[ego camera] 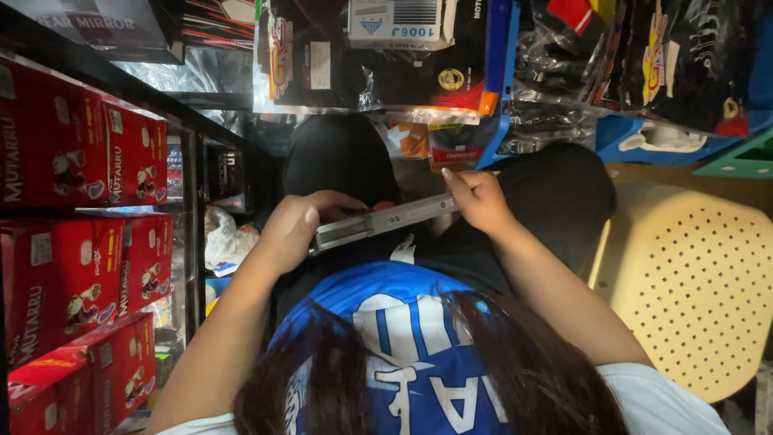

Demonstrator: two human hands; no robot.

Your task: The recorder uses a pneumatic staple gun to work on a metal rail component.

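I am seated, looking down at my lap, black trousers and a blue and white shirt. Both hands hold a long, flat grey metal tool (pixel 382 220), like a caliper or ruler, level above my knees. My left hand (pixel 296 227) grips its near left end, thumb on top. My right hand (pixel 480 200) pinches the right end with fingers closed over it. Dark hair hangs in the lower part of the view.
Red cardboard boxes (pixel 76 242) fill black shelves on the left. A cream perforated plastic stool (pixel 692 282) stands at the right. Packaged goods in plastic (pixel 378 52) and blue bins (pixel 668 137) hang or lean ahead. A crumpled white bag (pixel 225 242) lies low left.
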